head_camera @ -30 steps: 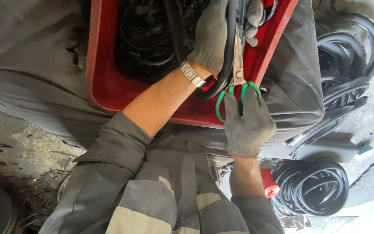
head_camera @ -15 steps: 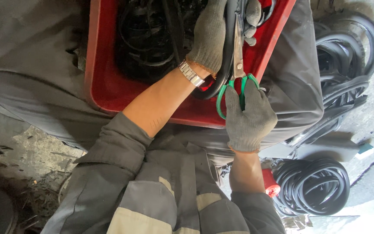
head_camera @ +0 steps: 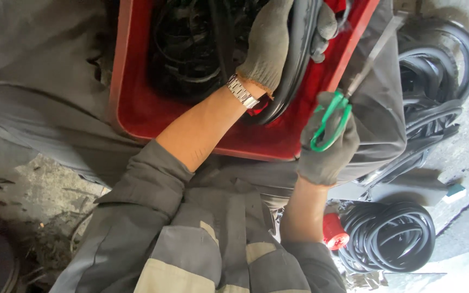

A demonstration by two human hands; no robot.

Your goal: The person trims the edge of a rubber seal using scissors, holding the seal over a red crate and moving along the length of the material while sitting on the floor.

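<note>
My left hand point(head_camera: 270, 46), in a grey glove with a metal watch point(head_camera: 241, 92) on the wrist, grips a thick black rubber strip point(head_camera: 295, 70). The strip loops down over a red plastic tray point(head_camera: 137, 111) that rests on my lap. The tray holds more black rubber rings point(head_camera: 185, 49). My right hand point(head_camera: 327, 157), also gloved, holds green-handled scissors point(head_camera: 332, 116). It sits at the tray's lower right corner, and the blades point up and right, off the tray and apart from the strip.
Grey cloth point(head_camera: 39, 81) lies under the tray. Coils of black rubber hose lie on the ground at the right point(head_camera: 435, 70) and lower right point(head_camera: 389, 236). A small red object point(head_camera: 333, 232) sits beside the lower coil. The concrete floor point(head_camera: 44, 179) is rough.
My right hand has drawn the scissors away from the rubber strip, down and to the right, and the blades now point outward past the tray's edge. My left hand keeps its grip.
</note>
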